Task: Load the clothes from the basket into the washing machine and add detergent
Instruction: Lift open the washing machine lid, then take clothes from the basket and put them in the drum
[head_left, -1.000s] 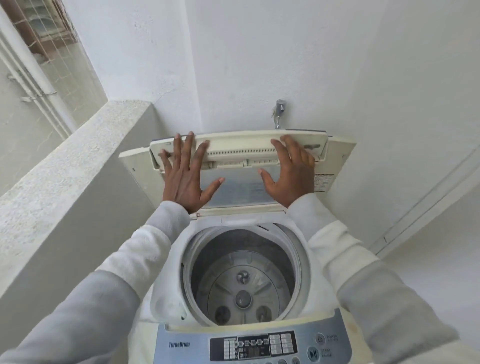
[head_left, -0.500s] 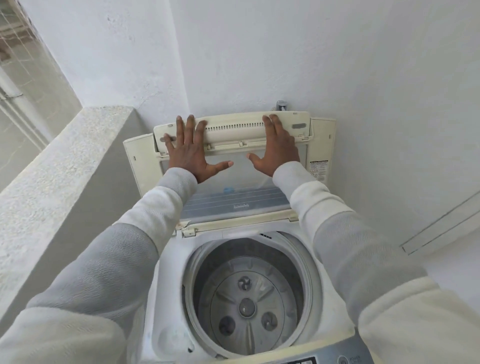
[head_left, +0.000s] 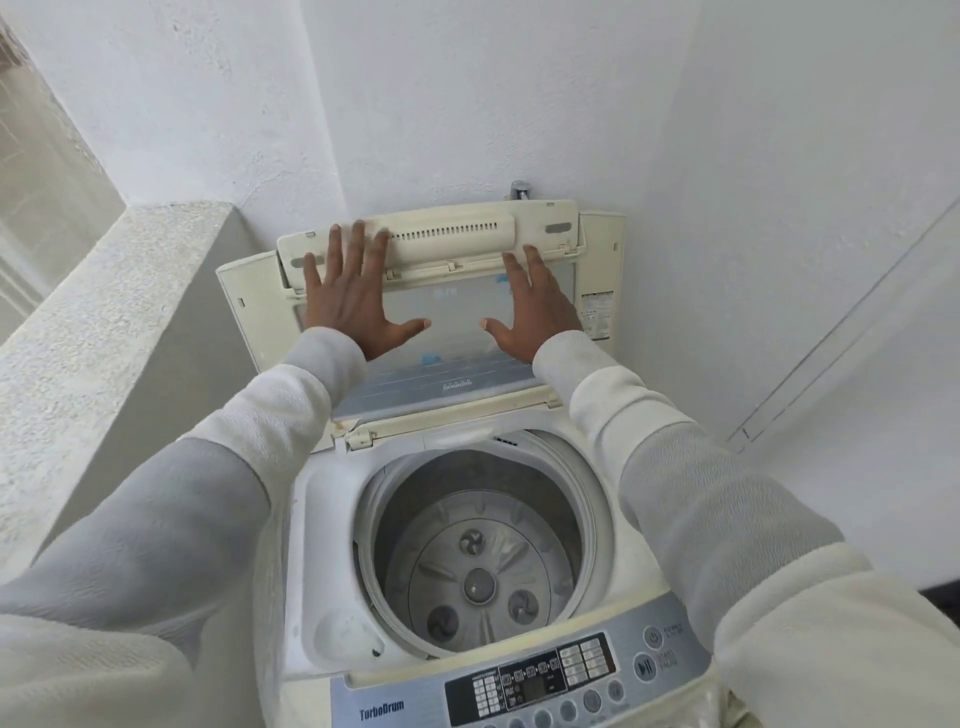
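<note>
A white top-loading washing machine (head_left: 322, 525) stands in a corner with its folding lid (head_left: 457, 239) raised against the back wall. My left hand (head_left: 353, 296) lies flat on the lid's left side, fingers spread and straight. My right hand (head_left: 535, 306) lies flat on the lid's right side, fingers straight too. Below them the round drum (head_left: 478, 551) is open and holds no clothes. The grey control panel (head_left: 524, 680) runs along the machine's near edge. No basket, clothes or detergent are in view.
A rough concrete ledge (head_left: 104, 322) runs along the left of the machine. White walls close in behind and on the right. A metal tap (head_left: 518, 189) pokes up behind the lid. A white conduit strip (head_left: 841, 322) slants across the right wall.
The lid has been pushed back from half-folded to upright against the wall. Both hands stayed flat on it and moved with it. The view has dropped, showing the control panel again.
</note>
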